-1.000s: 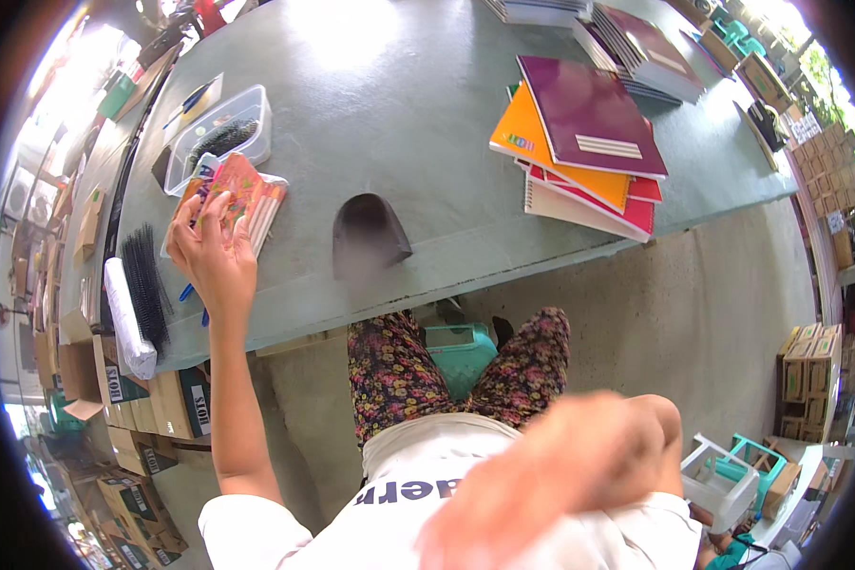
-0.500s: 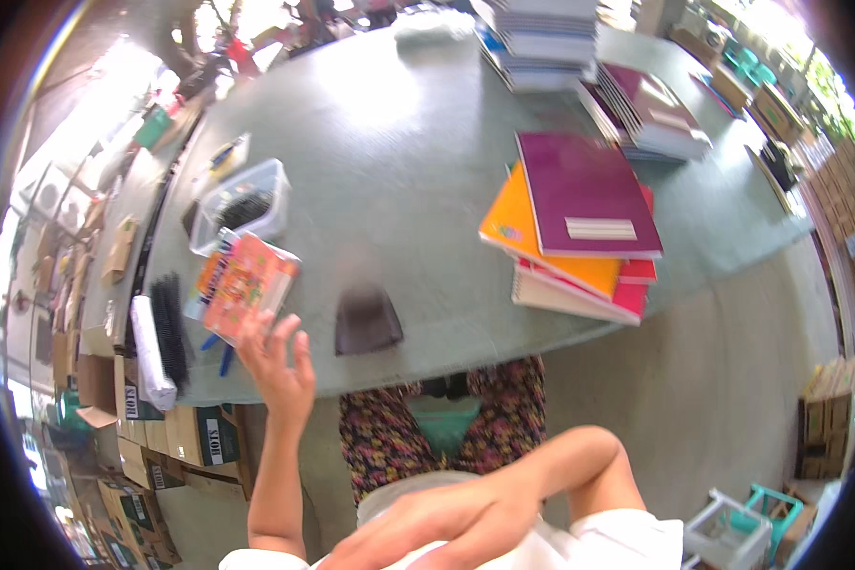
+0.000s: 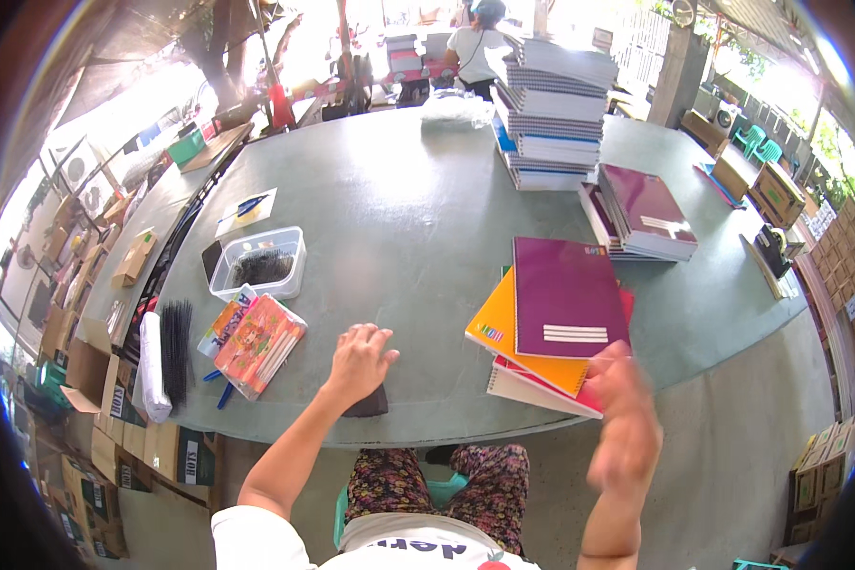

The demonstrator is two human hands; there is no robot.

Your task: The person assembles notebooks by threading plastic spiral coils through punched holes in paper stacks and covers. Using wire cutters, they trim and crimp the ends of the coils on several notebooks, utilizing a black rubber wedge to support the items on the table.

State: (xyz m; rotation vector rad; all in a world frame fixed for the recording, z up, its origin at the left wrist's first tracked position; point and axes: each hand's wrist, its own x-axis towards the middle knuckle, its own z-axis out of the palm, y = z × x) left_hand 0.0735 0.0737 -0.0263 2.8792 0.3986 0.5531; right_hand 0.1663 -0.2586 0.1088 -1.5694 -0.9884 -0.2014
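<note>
My left hand is over the near part of the table, its fingers loosely bent and apart, with nothing seen in them. Beneath its wrist lies a small dark brown item, partly covered; it could be a folded cloth or a pouch. My right hand, smeared by motion, is at the near right corner of a fanned stack of notebooks; whether it touches them I cannot tell. A purple notebook tops the stack, over a yellow spiral notebook and red and white ones.
To the left lie small orange-covered notebooks, a clear plastic tub of black wires, a bundle of black wires and a white roll. Tall notebook piles stand at the back right. A person is beyond the table.
My left hand has moved right, from the orange-covered notebooks to the dark item. My right hand has gone from before my chest to the notebook stack. The view has tilted up.
</note>
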